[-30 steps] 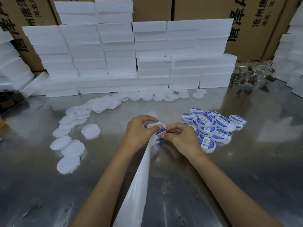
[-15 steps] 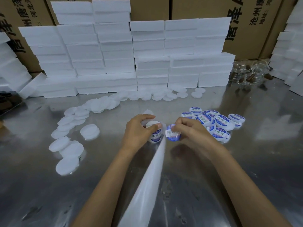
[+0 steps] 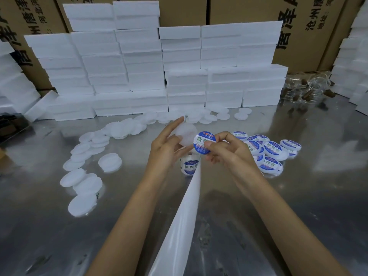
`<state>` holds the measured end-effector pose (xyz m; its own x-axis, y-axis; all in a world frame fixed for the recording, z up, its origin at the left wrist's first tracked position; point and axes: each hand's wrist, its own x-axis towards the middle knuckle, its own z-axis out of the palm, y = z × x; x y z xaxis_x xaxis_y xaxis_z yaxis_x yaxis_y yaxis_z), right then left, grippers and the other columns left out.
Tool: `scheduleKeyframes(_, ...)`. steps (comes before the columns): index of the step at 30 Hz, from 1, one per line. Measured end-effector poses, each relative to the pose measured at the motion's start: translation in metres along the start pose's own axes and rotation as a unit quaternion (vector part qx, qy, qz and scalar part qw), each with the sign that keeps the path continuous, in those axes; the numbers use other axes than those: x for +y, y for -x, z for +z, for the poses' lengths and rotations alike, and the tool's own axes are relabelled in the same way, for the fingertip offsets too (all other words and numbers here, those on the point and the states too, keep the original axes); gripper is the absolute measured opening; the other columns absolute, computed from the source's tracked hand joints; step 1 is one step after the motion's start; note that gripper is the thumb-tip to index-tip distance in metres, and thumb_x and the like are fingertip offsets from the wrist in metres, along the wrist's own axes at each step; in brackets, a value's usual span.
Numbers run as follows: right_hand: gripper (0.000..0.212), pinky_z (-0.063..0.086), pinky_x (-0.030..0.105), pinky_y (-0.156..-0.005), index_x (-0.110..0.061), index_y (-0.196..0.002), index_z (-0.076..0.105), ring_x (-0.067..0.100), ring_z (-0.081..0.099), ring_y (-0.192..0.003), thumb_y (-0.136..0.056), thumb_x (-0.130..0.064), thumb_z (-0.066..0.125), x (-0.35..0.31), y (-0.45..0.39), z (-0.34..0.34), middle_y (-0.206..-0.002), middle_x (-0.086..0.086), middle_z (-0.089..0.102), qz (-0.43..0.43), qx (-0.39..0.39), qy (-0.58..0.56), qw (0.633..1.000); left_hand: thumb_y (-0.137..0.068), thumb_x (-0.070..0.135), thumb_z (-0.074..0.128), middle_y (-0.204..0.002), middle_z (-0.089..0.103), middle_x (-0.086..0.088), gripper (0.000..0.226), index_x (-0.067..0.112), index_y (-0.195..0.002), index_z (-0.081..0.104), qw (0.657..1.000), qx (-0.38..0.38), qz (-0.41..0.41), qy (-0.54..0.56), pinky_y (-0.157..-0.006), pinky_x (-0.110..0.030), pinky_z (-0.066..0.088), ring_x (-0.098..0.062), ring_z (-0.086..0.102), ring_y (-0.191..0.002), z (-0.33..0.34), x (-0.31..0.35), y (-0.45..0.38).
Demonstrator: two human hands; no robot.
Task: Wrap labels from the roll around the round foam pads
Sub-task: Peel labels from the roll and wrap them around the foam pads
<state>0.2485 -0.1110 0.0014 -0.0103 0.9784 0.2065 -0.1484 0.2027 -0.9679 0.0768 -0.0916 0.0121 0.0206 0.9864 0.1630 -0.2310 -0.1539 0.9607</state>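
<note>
Beyond your hands, white foam blocks point(image 3: 143, 76) stand stacked against cardboard cartons point(image 3: 310, 32), all on the shiny metal table point(image 3: 298, 196) beneath you. A long white backing strip point(image 3: 185, 216) runs from below your grip back toward you between your forearms. Well out to the left of your grip lie the bare foam pads point(image 3: 83, 176), spread in a curved trail, and more sit past your fingertips at the foot of the blocks. Just to the right of your grip is the heap of labelled pads point(image 3: 272, 152), blue and white faces up. Directly under your hands stands the label roll point(image 3: 190, 166) on the table. Your left hand point(image 3: 167, 148) holds one bare round pad point(image 3: 186, 133), thumb and fingers curled around its rim, index finger stretched along its top. Your right hand point(image 3: 229, 150) pinches a round blue label point(image 3: 204, 143) between thumb and fingers, its edge overlapping the right side of that pad.
</note>
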Motion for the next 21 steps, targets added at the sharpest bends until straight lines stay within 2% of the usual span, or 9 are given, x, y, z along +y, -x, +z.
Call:
scheduleKeyframes(3, 0.020, 0.052, 0.022, -0.062, -0.016, -0.083, 0.058, 0.014, 0.063, -0.062, -0.085, -0.023, 0.077, 0.000, 0.001, 0.003, -0.073, 0.008, 0.071, -0.020, 0.033, 0.021, 0.999, -0.097, -0.003, 0.041, -0.086, 0.073, -0.011, 0.047, 0.022, -0.129, 0.066, 0.996, -0.058, -0.046, 0.043, -0.097, -0.044, 0.055, -0.029, 0.070, -0.090, 0.006, 0.001, 0.003)
scheduleKeyframes(5, 0.023, 0.051, 0.020, -0.061, -0.016, -0.083, 0.058, 0.012, 0.062, -0.060, -0.083, -0.026, 0.079, -0.001, 0.002, 0.005, -0.076, 0.008, 0.072, -0.024, 0.052, 0.029, 0.998, -0.097, -0.003, 0.043, -0.097, 0.074, -0.018, 0.047, 0.023, -0.129, 0.066, 0.994, -0.079, -0.058, 0.052, -0.096, -0.042, 0.057, -0.035, 0.070, -0.103, 0.010, 0.001, 0.005)
scheduleKeyframes(8, 0.025, 0.047, 0.017, -0.056, -0.016, -0.081, 0.057, 0.010, 0.060, -0.059, -0.082, -0.027, 0.080, -0.003, 0.003, 0.005, -0.075, 0.005, 0.071, -0.021, 0.068, 0.039, 0.997, -0.097, -0.002, 0.045, -0.113, 0.072, -0.023, 0.045, 0.023, -0.129, 0.065, 0.991, -0.104, -0.063, 0.059, -0.093, -0.038, 0.058, -0.033, 0.070, -0.107, 0.013, 0.001, 0.007)
scheduleKeyframes(14, 0.024, 0.046, 0.014, -0.054, -0.017, -0.081, 0.057, 0.009, 0.060, -0.058, -0.082, -0.024, 0.080, -0.002, 0.002, 0.005, -0.078, 0.011, 0.070, -0.016, 0.086, 0.048, 0.995, -0.097, -0.002, 0.046, -0.115, 0.070, -0.025, 0.045, 0.023, -0.129, 0.065, 0.988, -0.123, -0.063, 0.064, -0.094, -0.038, 0.057, -0.032, 0.070, -0.110, 0.016, 0.000, 0.008)
scheduleKeyframes(21, 0.026, 0.045, 0.014, -0.054, -0.011, -0.084, 0.059, 0.008, 0.060, -0.059, -0.081, -0.026, 0.080, 0.002, 0.000, 0.004, -0.076, 0.014, 0.068, -0.018, 0.113, 0.074, 0.991, -0.099, 0.002, 0.048, -0.115, 0.073, -0.015, 0.043, 0.027, -0.130, 0.065, 0.988, -0.145, -0.042, 0.030, -0.098, -0.037, 0.055, -0.028, 0.070, -0.111, 0.018, -0.003, 0.012)
